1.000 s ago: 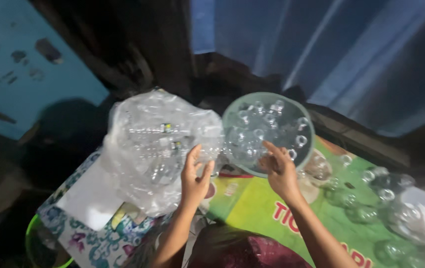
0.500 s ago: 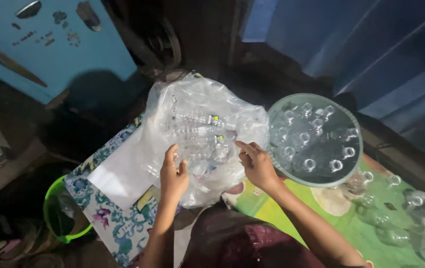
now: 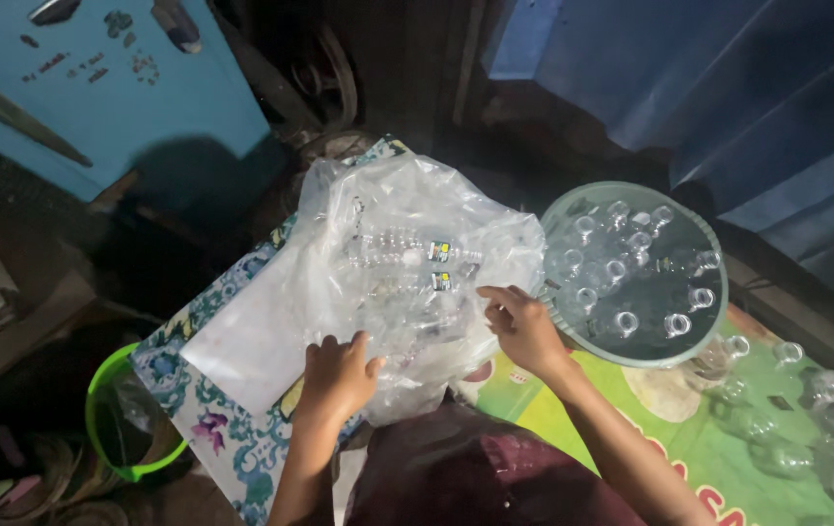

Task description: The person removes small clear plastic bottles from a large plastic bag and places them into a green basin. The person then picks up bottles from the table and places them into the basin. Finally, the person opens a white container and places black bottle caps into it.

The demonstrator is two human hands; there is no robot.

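Note:
A big clear plastic bag holding small clear bottles lies on a patterned blue-and-white cloth in front of me. My left hand rests on the bag's near edge with its fingers curled on the plastic. My right hand grips the bag's right side, next to a round pale green basin filled with several small clear bottles standing upright.
A lime green bucket sits low at the left. Loose clear bottles lie on a green printed mat at the right. A blue door stands at the back left, a blue curtain at the back right.
My view has swung left and down. My right hand left the basin's rim and came onto the bag; both hands have pulled the bag lower onto the cloth.

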